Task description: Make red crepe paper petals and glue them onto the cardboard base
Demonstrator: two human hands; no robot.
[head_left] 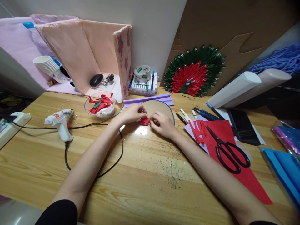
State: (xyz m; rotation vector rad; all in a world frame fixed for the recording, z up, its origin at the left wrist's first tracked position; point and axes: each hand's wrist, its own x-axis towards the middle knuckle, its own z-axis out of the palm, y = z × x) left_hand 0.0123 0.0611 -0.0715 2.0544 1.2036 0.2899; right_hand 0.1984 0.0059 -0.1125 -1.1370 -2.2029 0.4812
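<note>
My left hand (132, 113) and my right hand (161, 123) meet at the middle of the wooden table (145, 175). Both pinch a small folded piece of red paper (143, 121) between their fingertips. The red piece lies at the near edge of a round tan cardboard disc (159, 107) with a blue rim. Both hands have their fingers curled closed around the paper.
A white hot glue gun (60, 121) with a black cord (93, 165) lies left. A clear bowl (100, 106) holds red scraps. Black scissors (228, 150) rest on red paper sheets (236, 162) to the right. Markers, tape, a green and red paper fan (194, 73) and a fabric box (93, 53) stand behind.
</note>
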